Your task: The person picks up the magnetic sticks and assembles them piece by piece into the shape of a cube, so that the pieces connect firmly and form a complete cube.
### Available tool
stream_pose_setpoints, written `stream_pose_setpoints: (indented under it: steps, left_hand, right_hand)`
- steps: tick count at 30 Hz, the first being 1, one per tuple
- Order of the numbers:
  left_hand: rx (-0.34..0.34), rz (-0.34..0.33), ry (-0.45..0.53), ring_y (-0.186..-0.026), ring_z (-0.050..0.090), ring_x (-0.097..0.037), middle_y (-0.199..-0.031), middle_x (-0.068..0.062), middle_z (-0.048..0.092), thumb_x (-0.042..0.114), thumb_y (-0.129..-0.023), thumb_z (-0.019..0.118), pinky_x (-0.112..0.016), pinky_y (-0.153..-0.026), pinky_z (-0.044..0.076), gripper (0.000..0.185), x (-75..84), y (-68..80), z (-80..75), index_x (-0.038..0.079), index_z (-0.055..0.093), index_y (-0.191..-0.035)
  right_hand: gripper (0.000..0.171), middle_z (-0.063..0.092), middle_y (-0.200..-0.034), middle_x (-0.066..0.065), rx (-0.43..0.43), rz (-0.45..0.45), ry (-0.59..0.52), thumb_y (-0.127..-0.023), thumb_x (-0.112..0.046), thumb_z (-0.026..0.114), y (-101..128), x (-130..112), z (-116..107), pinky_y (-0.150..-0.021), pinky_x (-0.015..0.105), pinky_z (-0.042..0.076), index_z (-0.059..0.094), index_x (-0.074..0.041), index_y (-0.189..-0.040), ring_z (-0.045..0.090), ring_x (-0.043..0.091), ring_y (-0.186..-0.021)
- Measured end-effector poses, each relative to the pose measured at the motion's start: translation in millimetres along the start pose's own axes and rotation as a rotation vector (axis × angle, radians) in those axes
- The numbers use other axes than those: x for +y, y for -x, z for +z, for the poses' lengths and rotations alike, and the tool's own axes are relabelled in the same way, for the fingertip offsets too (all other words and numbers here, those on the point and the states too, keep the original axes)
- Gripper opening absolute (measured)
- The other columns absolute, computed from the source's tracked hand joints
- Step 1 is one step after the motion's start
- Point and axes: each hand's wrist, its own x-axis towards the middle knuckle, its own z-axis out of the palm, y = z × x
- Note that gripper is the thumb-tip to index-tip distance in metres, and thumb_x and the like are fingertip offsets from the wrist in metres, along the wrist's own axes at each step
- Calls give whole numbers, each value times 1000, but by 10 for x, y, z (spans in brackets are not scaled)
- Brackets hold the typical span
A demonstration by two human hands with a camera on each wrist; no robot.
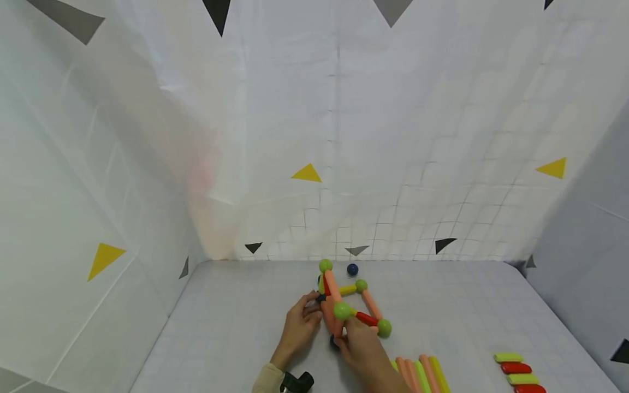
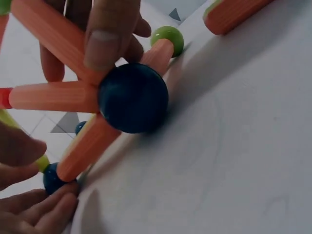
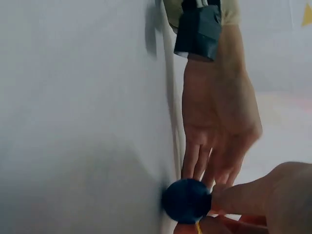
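Observation:
A frame of orange, red and yellow sticks joined by green balls (image 1: 342, 311) stands mid-table. My left hand (image 1: 310, 309) holds its left side; in the left wrist view its fingers (image 2: 34, 212) and thumb close round a small dark blue ball (image 2: 51, 180) at a lower corner. My right hand (image 1: 346, 334) is at the near side. Its thumb (image 2: 105, 36) and fingers pinch an orange stick (image 2: 53, 34) just above a large dark blue ball (image 2: 132, 97) that joins several orange sticks. The right wrist view shows the left hand (image 3: 219, 122) reaching down to a blue ball (image 3: 186, 200).
A loose dark blue ball (image 1: 352, 269) lies behind the frame. Spare orange and green sticks (image 1: 422, 374) lie at the near edge, right of my right hand. Short green and red curved pieces (image 1: 515, 373) sit farther right. White sheet walls enclose the table on three sides.

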Motion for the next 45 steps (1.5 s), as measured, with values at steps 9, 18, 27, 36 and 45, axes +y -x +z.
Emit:
stream_pose_setpoints:
  steps: [9,18,27,36,45]
  left_hand:
    - [229,210,-334,-89,71,-14,-124,-9,70,11,-104,62,-30,-73,58,28,395,-11,-154,10,64,-132]
    - [-99,285,-576,-73,51,-2,-117,-1,61,49,-104,62,-21,-63,43,63,903,49,-184,41,39,-162]
    - [-162,344,-509,-93,65,-7,-118,4,71,39,-99,75,-27,-79,56,50,908,83,-55,32,59,-146]
    - [-210,361,-359,-91,66,-3,-119,-1,78,18,-93,84,-34,-77,60,43,876,36,-78,20,68,-133]
    - [-243,372,-352,-85,70,3,-95,4,79,15,-92,85,-36,-76,63,46,887,19,-124,16,68,-134]
  right_hand:
    - [31,68,-95,1,-52,30,116,-83,-8,89,-9,-137,6,-78,38,61,61,-12,-96,70,16,-87]
    - [33,70,-96,1,-44,44,81,-85,-7,88,34,-83,12,-73,32,59,64,-10,-107,66,12,-83]
    - [28,75,-108,13,-97,76,107,-94,-15,81,12,-121,5,-83,44,62,72,-1,-117,76,29,-97]
    - [47,74,-101,-1,-224,108,-86,-84,-11,88,-37,67,-130,-73,31,61,68,-11,-127,69,9,-84]
    - [39,63,-93,-4,-434,278,-134,-81,-36,93,98,181,-482,-65,26,48,68,-18,-105,56,11,-77]
